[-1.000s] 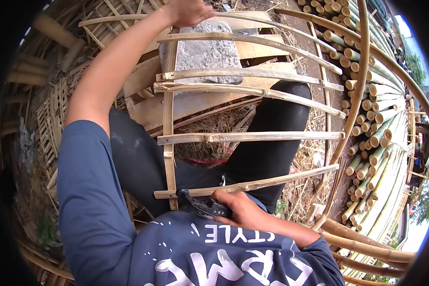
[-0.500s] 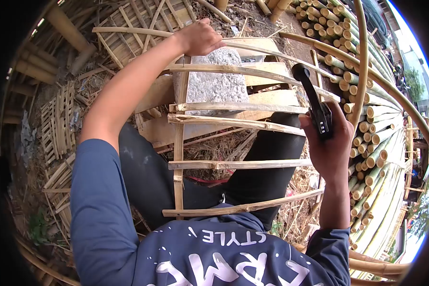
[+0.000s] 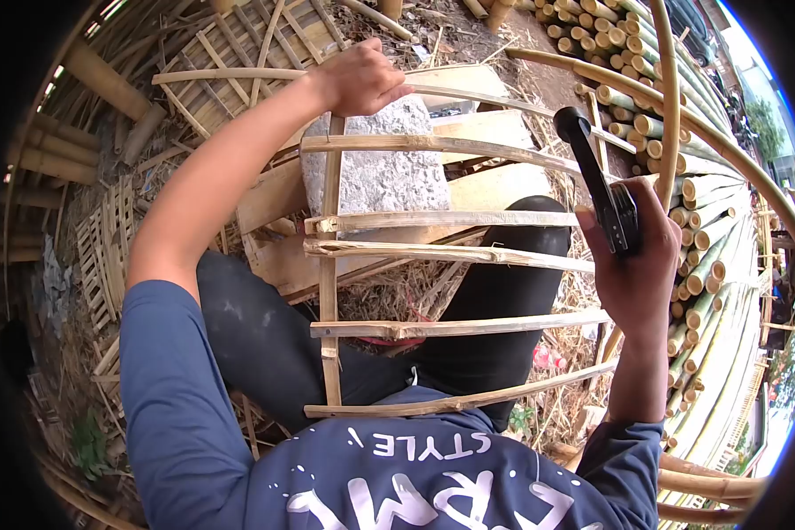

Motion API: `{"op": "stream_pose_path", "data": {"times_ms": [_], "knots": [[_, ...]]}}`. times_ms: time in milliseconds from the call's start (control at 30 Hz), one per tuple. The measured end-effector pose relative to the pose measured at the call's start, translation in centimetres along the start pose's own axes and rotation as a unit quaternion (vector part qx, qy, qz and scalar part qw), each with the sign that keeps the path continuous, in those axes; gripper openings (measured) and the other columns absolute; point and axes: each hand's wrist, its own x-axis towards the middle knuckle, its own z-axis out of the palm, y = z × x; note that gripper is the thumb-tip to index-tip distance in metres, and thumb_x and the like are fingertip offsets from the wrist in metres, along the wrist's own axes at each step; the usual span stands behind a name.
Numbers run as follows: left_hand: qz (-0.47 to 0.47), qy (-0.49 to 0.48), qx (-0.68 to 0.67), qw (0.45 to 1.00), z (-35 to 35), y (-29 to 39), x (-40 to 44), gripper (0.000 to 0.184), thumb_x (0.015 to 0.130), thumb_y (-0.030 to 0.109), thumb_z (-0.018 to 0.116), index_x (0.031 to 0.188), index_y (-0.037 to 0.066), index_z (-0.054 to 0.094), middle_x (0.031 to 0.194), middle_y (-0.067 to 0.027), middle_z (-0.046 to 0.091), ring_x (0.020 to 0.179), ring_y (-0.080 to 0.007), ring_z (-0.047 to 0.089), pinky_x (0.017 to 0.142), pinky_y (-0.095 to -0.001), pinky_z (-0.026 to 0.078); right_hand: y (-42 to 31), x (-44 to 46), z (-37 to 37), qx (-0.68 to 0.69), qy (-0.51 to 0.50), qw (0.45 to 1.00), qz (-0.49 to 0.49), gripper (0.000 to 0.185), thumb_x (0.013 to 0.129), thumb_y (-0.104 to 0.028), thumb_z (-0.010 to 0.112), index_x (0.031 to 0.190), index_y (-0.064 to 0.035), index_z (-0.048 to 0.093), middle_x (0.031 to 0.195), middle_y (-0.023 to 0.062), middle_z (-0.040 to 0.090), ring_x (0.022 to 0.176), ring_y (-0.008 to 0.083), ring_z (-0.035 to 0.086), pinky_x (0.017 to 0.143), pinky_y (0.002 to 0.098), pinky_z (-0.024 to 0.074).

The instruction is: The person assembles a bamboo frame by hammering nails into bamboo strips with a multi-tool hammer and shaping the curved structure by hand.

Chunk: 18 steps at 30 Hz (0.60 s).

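Note:
A bamboo lattice frame lies across my lap, with several split slats (image 3: pixel 468 253) running across a narrow side rail (image 3: pixel 329 291). My left hand (image 3: pixel 362 79) is closed around the far slat (image 3: pixel 486 97), near the corner where the side rail meets it. At the frame's right side, my right hand (image 3: pixel 634 278) grips a black hand tool (image 3: pixel 599 181) with a long bar and a rounded end. That rounded end is over the far slats; the tool's exact kind is unclear. The frame's right edge is partly hidden behind my right hand.
A rough stone block (image 3: pixel 380 172) stands beneath the frame's far part, beside flat bamboo boards (image 3: pixel 495 132). Cut bamboo poles (image 3: pixel 702 238) are stacked at the right, with a curved pole (image 3: pixel 670 88) in front. Another slatted panel (image 3: pixel 247 53) leans at the back left. Straw litters the ground.
The frame's near slats sit slightly lower in view, and the stone block appears further left. My right hand and the black tool have shifted a little right. Both hands keep their hold.

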Motion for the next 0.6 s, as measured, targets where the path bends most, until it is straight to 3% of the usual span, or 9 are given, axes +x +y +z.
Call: {"op": "stream_pose_path", "data": {"times_ms": [67,167,233,300,400,467,500,567,600], "knots": [[-0.011,-0.031,-0.013,0.999,0.8,0.4,0.1,0.043,0.104,0.029,0.048,0.065,0.011,0.057,0.053,-0.0038,0.053,0.051,-0.0210,0.051,0.078,-0.0380,0.041,0.6,0.4,0.5,0.016,-0.007,1.000,0.003,0.023,0.087,-0.012,0.077,0.091,-0.0017,0.057,0.063,0.0020,0.054,0.057,0.0094,0.043,0.054,0.0271,0.0370],[-0.023,-0.065,-0.020,0.997,1.6,0.7,0.3,0.042,0.103,0.027,0.050,0.065,0.011,0.056,0.053,-0.0044,0.054,0.051,-0.0211,0.051,0.078,-0.0380,0.041,1.9,1.3,2.2,-0.015,-0.034,0.999,-0.023,0.024,0.088,-0.016,0.075,0.090,-0.0019,0.056,0.061,0.0069,0.049,0.053,0.0156,0.041,0.053,0.0304,0.0360],[-0.020,-0.050,-0.018,0.998,2.0,0.7,0.0,0.042,0.103,0.027,0.050,0.064,0.012,0.055,0.053,-0.0044,0.054,0.051,-0.0215,0.052,0.078,-0.0378,0.041,2.5,1.9,4.0,0.010,-0.055,0.998,-0.013,0.019,0.089,-0.013,0.072,0.093,-0.0023,0.056,0.066,0.0134,0.056,0.057,0.0308,0.051,0.058,0.0382,0.0412],[-0.022,-0.054,-0.020,0.998,2.1,0.6,-0.4,0.040,0.102,0.028,0.051,0.067,0.011,0.056,0.054,-0.0056,0.056,0.053,-0.0233,0.055,0.078,-0.0377,0.041,3.2,2.5,6.0,-0.014,-0.094,0.995,-0.005,0.023,0.087,-0.012,0.071,0.099,-0.0022,0.054,0.087,0.0177,0.065,0.080,0.0399,0.063,0.067,0.0480,0.0460],[-0.045,-0.087,-0.030,0.995,1.6,0.8,-0.1,0.039,0.102,0.029,0.051,0.070,0.010,0.058,0.061,-0.0076,0.061,0.062,-0.0244,0.061,0.080,-0.0397,0.042,3.4,4.0,9.3,-0.024,-0.087,0.987,-0.130,0.027,0.088,-0.010,0.067,0.112,-0.0042,0.057,0.109,0.0141,0.068,0.108,0.0340,0.063,0.080,0.0447,0.0545],[-0.038,-0.015,-0.033,0.999,2.3,0.8,-0.4,0.043,0.104,0.034,0.047,0.069,0.011,0.057,0.060,-0.0065,0.061,0.060,-0.0256,0.063,0.081,-0.0424,0.044,3.1,4.5,11.3,-0.040,-0.083,0.978,-0.189,0.023,0.090,-0.009,0.063,0.112,-0.0039,0.057,0.124,0.0116,0.066,0.123,0.0312,0.059,0.086,0.0418,0.0564],[-0.033,0.021,-0.034,0.999,2.3,0.8,-0.5,0.045,0.105,0.036,0.046,0.069,0.011,0.057,0.059,-0.0060,0.062,0.059,-0.0262,0.064,0.082,-0.0437,0.045,3.0,4.6,12.3,-0.048,-0.100,0.974,-0.199,0.021,0.092,-0.010,0.060,0.112,-0.0035,0.057,0.127,0.0090,0.066,0.127,0.0313,0.056,0.085,0.0423,0.0568],[-0.053,-0.002,-0.028,0.998,2.1,0.7,-0.8,0.045,0.104,0.039,0.047,0.072,0.009,0.060,0.066,-0.0068,0.065,0.066,-0.0264,0.066,0.080,-0.0430,0.045,3.2,4.7,14.2,-0.058,-0.118,0.962,-0.239,0.018,0.093,-0.011,0.058,0.110,-0.0037,0.056,0.131,0.0067,0.064,0.130,0.0319,0.054,0.089,0.0427,0.0559],[-0.058,0.001,-0.027,0.998,2.0,0.8,-0.8,0.046,0.104,0.040,0.047,0.073,0.009,0.061,0.068,-0.0072,0.065,0.067,-0.0264,0.066,0.080,-0.0429,0.045,2.8,4.7,14.8,-0.061,-0.115,0.955,-0.267,0.018,0.092,-0.010,0.056,0.109,-0.0035,0.056,0.134,0.0061,0.063,0.133,0.0332,0.052,0.096,0.0442,0.0533]]}}
